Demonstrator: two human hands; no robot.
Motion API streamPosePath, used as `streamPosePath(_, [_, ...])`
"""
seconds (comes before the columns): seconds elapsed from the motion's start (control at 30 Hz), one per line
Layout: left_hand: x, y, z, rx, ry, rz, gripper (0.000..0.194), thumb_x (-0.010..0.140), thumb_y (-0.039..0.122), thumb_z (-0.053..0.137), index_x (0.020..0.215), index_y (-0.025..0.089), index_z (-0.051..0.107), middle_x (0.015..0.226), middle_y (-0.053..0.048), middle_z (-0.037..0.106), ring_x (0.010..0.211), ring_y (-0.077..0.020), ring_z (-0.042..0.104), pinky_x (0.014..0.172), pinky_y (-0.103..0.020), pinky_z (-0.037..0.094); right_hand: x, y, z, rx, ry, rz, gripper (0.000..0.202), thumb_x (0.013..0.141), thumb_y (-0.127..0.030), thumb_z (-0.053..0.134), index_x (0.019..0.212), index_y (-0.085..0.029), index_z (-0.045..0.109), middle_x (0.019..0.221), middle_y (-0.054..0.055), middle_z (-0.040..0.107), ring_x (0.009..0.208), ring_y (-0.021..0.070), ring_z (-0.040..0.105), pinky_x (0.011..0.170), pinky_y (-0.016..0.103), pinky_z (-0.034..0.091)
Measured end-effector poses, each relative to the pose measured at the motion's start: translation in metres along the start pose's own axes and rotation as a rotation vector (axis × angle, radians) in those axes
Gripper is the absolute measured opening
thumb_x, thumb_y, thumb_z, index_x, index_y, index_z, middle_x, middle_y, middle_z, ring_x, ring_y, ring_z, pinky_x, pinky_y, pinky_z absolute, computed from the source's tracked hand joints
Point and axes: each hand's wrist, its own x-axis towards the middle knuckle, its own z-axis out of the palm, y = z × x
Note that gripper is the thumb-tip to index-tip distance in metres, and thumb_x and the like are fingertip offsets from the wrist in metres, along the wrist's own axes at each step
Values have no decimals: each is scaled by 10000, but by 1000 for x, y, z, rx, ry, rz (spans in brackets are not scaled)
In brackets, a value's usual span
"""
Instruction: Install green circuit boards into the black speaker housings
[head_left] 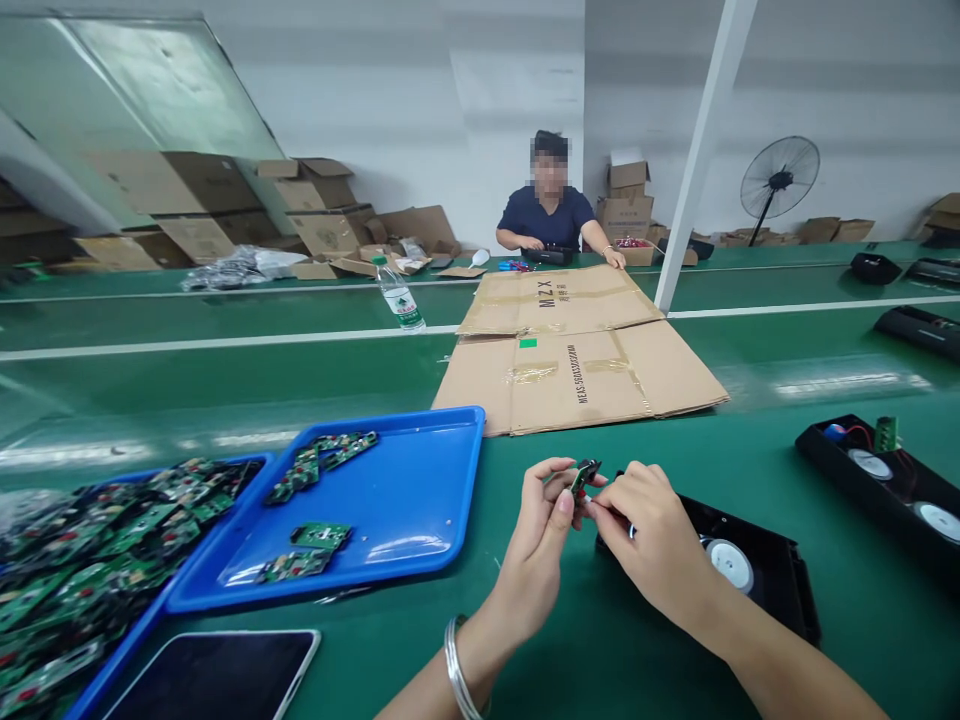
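Note:
My left hand [536, 540], with a silver bangle at the wrist, pinches a small green circuit board [579, 482] between thumb and fingers. My right hand [652, 530] is closed, its thumb and fingertips meeting at the board's lower edge. A speck of red and white shows there, but what those fingers grip is too small to make out. Beneath and behind my right hand lies an open black speaker housing [776, 555] with a white round speaker [730, 566] inside; its left part is mostly hidden by the hand.
Left stands a blue tray [405, 490] with several circuit boards, beside another blue tray heaped with boards [112, 540]. A tablet or phone [217, 675] lies in front. Flattened cardboard [577, 375], a water bottle [400, 295], another open housing [892, 480] and a seated person [551, 215] are farther out.

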Motion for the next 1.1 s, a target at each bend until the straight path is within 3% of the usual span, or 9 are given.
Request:
streamPosePath(0.3, [-1, -1, 1, 19, -97, 7, 397, 893, 391, 432, 1261, 244, 415, 1265, -84, 511, 1140, -224, 460, 830, -289, 399, -2, -2, -2, -140, 63, -82, 320, 903, -158, 391, 599, -162, 489, 582, 14, 497, 626, 146, 393, 631, 295, 285])
streamPosePath(0.67, [-1, -6, -1, -7, -105, 10, 356, 898, 386, 426, 1238, 279, 430, 1249, -52, 536, 1091, -189, 498, 889, -281, 404, -3, -7, 1, -132, 119, -82, 321, 906, -122, 349, 650, -156, 539, 647, 40, 549, 661, 160, 418, 653, 314, 300])
streamPosePath(0.87, [-1, 8, -2, 97, -77, -37, 401, 880, 365, 471, 1262, 260, 415, 1253, -79, 544, 1146, -220, 481, 930, -322, 396, 0, -1, -4, -169, 7, -56, 280, 915, -169, 399, 675, -171, 543, 638, 15, 552, 651, 156, 419, 646, 304, 290])
streamPosePath(0.97, [-2, 15, -4, 97, -115, -39, 492, 866, 344, 501, 1325, 262, 344, 1280, -88, 525, 1178, -235, 465, 943, -346, 395, 0, 3, -6, -163, 8, -55, 276, 914, -189, 416, 664, -178, 532, 612, 2, 535, 636, 147, 434, 652, 295, 297])
streamPosePath(1.1, [-4, 20, -4, 186, -106, 16, 527, 831, 297, 563, 1318, 276, 365, 1249, -65, 557, 1166, -232, 486, 976, -360, 378, -1, 5, -5, -167, 0, -46, 283, 891, -144, 399, 625, -177, 490, 597, 0, 524, 610, 145, 439, 639, 292, 314])
